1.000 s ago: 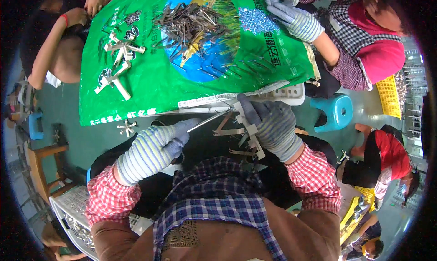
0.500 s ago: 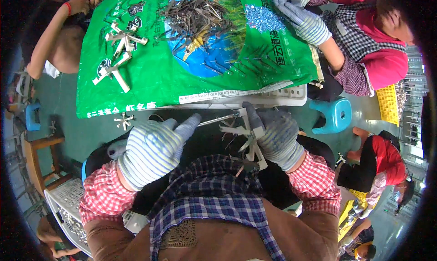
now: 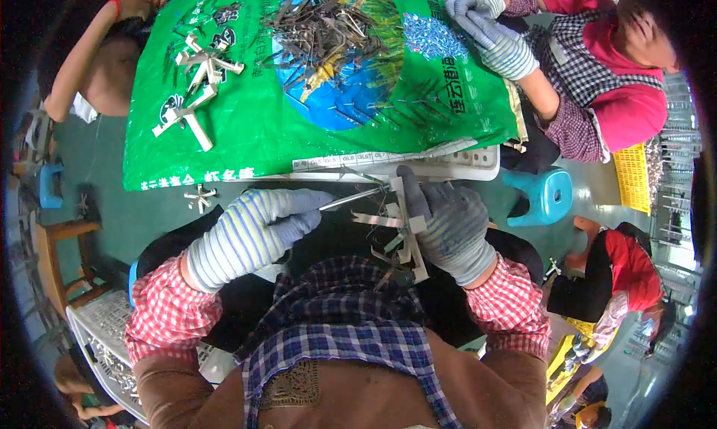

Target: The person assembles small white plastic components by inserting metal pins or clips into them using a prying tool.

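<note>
My left hand (image 3: 250, 235), in a striped glove, is closed round a thin shiny metal tool (image 3: 349, 199) like a rod or tweezers; its grip end is hidden in the fingers. The tool's tip points right and meets the upper end of a white branched plastic part (image 3: 407, 231). That part is held upright in my right hand (image 3: 452, 231), gloved and closed on its right side. Thin metal strips (image 3: 382, 221) stick out leftward from the part. Both hands are over my lap, just below the table's near edge.
A green printed sack (image 3: 246, 141) covers the white table. On it lie dark metal strips (image 3: 328, 40), small bluish pieces (image 3: 432, 36) and several white branched parts (image 3: 190, 119). A co-worker's gloved hands (image 3: 497, 44) are at the far right. A blue stool (image 3: 541, 197) stands on the floor.
My left index finger has drawn in from its stretched pose along the tool, and the tool now slants more steeply. The plastic part has turned slightly in my right hand.
</note>
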Demonstrator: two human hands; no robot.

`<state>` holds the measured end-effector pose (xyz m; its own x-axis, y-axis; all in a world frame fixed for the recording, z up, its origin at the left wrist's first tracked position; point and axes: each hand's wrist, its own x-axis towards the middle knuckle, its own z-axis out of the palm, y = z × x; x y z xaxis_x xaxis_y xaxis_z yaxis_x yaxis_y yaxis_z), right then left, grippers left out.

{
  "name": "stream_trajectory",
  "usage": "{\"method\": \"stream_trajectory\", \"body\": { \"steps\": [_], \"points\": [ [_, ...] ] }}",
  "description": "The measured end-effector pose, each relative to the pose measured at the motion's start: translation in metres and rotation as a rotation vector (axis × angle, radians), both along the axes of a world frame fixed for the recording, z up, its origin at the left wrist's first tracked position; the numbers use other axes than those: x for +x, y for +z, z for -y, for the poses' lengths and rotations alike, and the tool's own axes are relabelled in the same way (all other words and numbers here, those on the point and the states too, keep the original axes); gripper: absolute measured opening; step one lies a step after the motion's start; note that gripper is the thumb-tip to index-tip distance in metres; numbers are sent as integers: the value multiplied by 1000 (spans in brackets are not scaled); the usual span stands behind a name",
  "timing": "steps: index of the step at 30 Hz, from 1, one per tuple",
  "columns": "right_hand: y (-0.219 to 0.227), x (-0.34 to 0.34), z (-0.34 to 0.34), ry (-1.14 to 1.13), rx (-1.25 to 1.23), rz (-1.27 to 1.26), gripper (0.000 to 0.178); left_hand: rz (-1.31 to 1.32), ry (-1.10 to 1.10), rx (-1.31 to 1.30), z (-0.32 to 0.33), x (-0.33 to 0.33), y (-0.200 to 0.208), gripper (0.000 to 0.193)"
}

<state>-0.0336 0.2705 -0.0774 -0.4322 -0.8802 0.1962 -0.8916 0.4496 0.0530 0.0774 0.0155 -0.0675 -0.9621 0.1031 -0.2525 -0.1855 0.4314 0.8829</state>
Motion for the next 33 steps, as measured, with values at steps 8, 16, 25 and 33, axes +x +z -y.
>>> {"method": "stream_trajectory", "body": {
  "steps": [8,16,25,33],
  "points": [
    [9,5,-2,2,71,1,56,-340,-77,-289,-10,2,0,30],
    [-15,0,-11,58,-156,492,27,-605,-352,-1202,-21,-3,8,44],
    [-2,5,1,-123,-22,217,48,-158,-5,-456,-11,-4,-6,19],
    [0,12,1,-34,19,27,51,-202,-57,-217,-16,-4,-10,31]
  ]
}}
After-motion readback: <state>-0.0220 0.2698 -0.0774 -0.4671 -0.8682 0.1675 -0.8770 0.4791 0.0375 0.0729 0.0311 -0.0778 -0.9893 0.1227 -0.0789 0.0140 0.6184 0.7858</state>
